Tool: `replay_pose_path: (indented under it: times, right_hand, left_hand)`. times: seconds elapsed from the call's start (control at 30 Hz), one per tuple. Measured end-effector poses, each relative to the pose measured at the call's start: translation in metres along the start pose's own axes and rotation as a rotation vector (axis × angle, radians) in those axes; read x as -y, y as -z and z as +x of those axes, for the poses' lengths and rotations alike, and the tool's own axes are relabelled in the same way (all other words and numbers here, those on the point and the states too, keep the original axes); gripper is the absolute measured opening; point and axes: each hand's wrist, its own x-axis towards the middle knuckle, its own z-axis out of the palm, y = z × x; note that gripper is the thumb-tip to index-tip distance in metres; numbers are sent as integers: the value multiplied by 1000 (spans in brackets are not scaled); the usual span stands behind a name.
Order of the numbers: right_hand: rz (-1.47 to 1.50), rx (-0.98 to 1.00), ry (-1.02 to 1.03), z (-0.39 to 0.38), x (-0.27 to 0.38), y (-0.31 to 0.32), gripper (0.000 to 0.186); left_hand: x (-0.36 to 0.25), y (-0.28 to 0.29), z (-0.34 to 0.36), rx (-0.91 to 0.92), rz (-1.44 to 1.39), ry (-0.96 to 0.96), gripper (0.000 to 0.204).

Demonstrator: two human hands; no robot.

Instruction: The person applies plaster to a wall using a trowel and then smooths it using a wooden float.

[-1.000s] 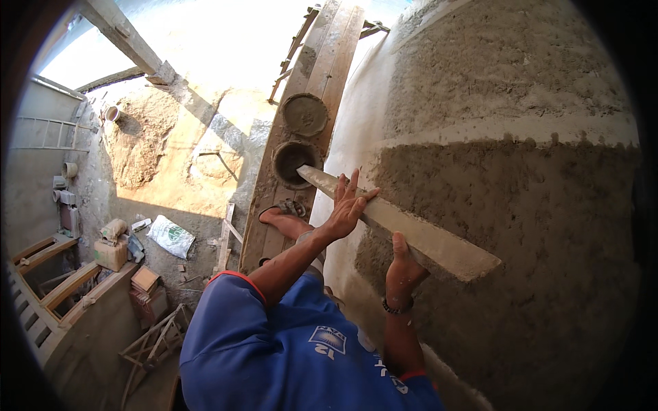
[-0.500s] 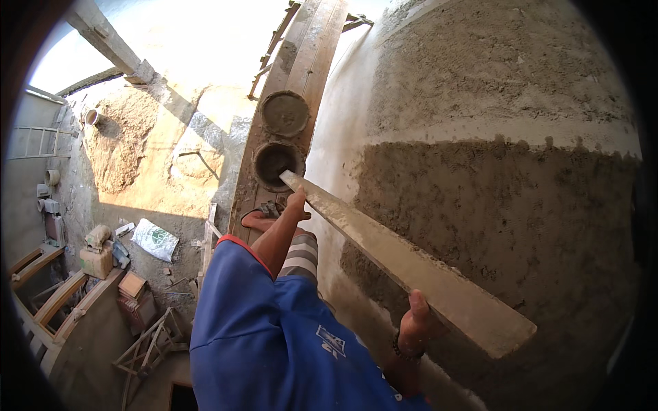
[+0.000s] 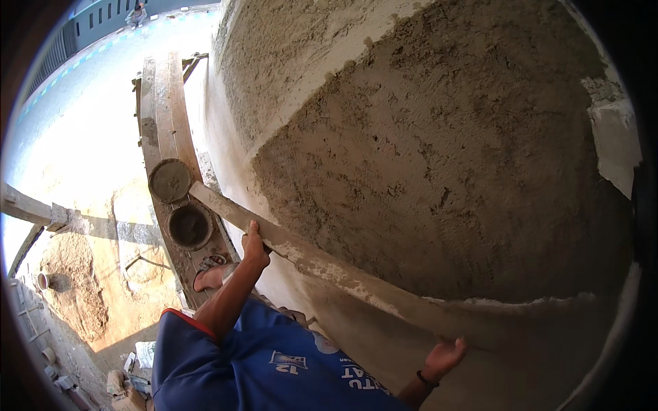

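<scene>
A long, flat plastering straightedge (image 3: pixel 329 270) slants across the wall, pale mortar smeared along it. My left hand (image 3: pixel 255 248) is closed around its lower edge, near the end beside the buckets. Toward the dim right end, my right hand (image 3: pixel 444 357) is just below the straightedge with its fingers apart; whether it touches the edge I cannot tell. Damp, rough plaster (image 3: pixel 439 157) covers the wall above. Left of the straightedge, a bucket filled with grey mortar (image 3: pixel 170 180) stands on the plank, with a darker, less full bucket (image 3: pixel 190 227) nearer my feet.
I stand on a raised wooden plank scaffold (image 3: pixel 164 103) running along the wall. Below at left lie a sand heap (image 3: pixel 72 281), a small pail (image 3: pixel 44 281) and a white sack (image 3: pixel 145 354). Another person (image 3: pixel 136 15) sits far off at the upper left.
My view has turned toward the wall. The straightedge now lies across the plaster, its left end out from over the near bucket. My right hand's grip on it has loosened.
</scene>
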Motion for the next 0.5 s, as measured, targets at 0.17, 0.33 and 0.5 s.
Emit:
replay_pose_path:
  times: [0.17, 0.33, 0.5]
  right_hand:
    - [172, -308, -583, -41, -76, 93, 39]
    - [34, -781, -489, -73, -106, 52, 60]
    - [33, -711, -397, -84, -149, 73, 85]
  left_hand:
    - [28, -100, -29, 76, 241, -172, 56]
    - [74, -172, -28, 97, 505, -298, 56]
    - [95, -232, -40, 152, 785, -406, 56]
